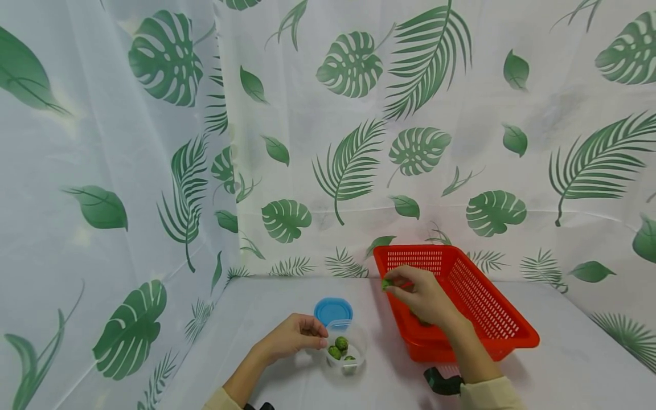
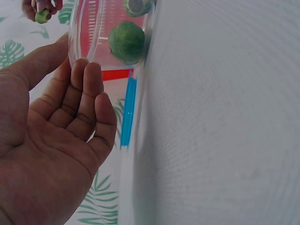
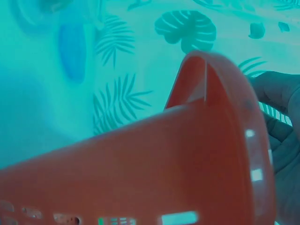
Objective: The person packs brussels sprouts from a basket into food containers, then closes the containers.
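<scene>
In the head view my left hand (image 1: 293, 337) is at the left rim of a small clear plastic container (image 1: 361, 357), thumb and fingertips pinching its edge. Several green Brussels sprouts (image 1: 341, 343) lie inside; the left wrist view shows one sprout (image 2: 126, 42) up close through the wall. My right hand (image 1: 421, 291) is raised over the left side of a red plastic basket (image 1: 479, 304), pinching one Brussels sprout (image 1: 386, 283) between thumb and fingertips. Most of the right hand is hidden behind the basket rim (image 3: 206, 61) in the right wrist view.
A round blue lid (image 1: 333, 312) lies on the white table (image 1: 287, 387) just behind the container. The basket has slotted walls and stands to the container's right. Leaf-print curtains (image 1: 307, 171) close off the back and left side.
</scene>
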The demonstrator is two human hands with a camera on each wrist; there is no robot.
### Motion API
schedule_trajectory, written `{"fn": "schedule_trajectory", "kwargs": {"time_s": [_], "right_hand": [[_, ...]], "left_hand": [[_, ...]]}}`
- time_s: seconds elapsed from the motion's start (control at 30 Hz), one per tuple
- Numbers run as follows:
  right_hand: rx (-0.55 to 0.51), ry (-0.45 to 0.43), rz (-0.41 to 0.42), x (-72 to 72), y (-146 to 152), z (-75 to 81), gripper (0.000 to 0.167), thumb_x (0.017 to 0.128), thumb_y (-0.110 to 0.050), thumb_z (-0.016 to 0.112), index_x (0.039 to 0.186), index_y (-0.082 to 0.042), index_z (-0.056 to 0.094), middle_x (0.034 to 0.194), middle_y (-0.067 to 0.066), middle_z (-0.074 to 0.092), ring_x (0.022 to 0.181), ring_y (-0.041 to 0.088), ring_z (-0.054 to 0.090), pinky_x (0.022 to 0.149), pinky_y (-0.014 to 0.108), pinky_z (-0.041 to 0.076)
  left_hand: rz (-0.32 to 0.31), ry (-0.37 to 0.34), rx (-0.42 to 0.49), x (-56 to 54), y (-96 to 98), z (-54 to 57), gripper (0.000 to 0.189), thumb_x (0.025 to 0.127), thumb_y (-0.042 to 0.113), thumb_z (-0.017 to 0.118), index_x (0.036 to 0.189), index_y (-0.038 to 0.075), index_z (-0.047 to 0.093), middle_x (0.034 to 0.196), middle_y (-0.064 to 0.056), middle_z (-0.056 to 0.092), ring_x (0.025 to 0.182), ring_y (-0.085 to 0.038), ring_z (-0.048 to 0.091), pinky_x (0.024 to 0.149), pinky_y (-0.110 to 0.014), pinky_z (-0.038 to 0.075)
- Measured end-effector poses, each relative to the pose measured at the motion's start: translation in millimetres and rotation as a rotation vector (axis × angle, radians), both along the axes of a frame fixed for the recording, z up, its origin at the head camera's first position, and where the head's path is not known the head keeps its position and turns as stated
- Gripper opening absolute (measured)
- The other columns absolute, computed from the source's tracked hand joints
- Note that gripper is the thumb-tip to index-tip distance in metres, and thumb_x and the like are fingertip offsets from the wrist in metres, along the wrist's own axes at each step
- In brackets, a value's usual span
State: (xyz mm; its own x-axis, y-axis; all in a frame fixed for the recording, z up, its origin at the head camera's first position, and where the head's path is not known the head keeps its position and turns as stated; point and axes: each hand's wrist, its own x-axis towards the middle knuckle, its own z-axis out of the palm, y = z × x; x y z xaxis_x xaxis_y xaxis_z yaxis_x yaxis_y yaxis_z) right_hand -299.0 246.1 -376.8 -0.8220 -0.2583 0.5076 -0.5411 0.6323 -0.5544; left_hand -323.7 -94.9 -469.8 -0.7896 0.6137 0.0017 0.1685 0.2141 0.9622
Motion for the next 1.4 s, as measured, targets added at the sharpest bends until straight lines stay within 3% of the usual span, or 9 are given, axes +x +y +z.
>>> {"fn": "schedule_trajectory", "kwargs": {"time_s": [0.67,1.03,1.4], "right_hand": [[-0.084,-0.005,0.152,-0.8,-19.2,-6.3,0.025,0.094,-0.007,0.077,0.116,-0.019,0.074,0.103,-0.004,0.077,0.093,0.013,0.073,0.083,0.023,0.059],[-0.055,-0.074,0.235,-1.8,-33.7,-11.5,0.017,0.095,-0.012,0.076,0.112,-0.017,0.074,0.102,-0.003,0.077,0.091,0.013,0.072,0.081,0.024,0.059],[0.011,-0.122,0.246,-2.9,-43.6,-18.1,0.019,0.094,-0.015,0.078,0.111,-0.021,0.074,0.103,-0.004,0.075,0.091,0.009,0.072,0.082,0.024,0.059]], "left_hand": [[0.004,-0.001,-0.005,0.1,-0.1,-0.5,0.031,0.094,0.017,0.078,0.113,-0.007,0.071,0.096,-0.001,0.071,0.087,-0.013,0.065,0.08,-0.03,0.055],[0.004,-0.001,-0.004,0.4,0.5,0.5,0.031,0.094,0.017,0.078,0.113,-0.007,0.071,0.096,-0.001,0.072,0.088,-0.013,0.065,0.081,-0.03,0.055],[0.002,-0.01,0.008,-0.9,0.5,-1.2,0.032,0.093,0.016,0.078,0.113,-0.008,0.071,0.096,-0.001,0.072,0.087,-0.013,0.065,0.08,-0.03,0.056]]}}
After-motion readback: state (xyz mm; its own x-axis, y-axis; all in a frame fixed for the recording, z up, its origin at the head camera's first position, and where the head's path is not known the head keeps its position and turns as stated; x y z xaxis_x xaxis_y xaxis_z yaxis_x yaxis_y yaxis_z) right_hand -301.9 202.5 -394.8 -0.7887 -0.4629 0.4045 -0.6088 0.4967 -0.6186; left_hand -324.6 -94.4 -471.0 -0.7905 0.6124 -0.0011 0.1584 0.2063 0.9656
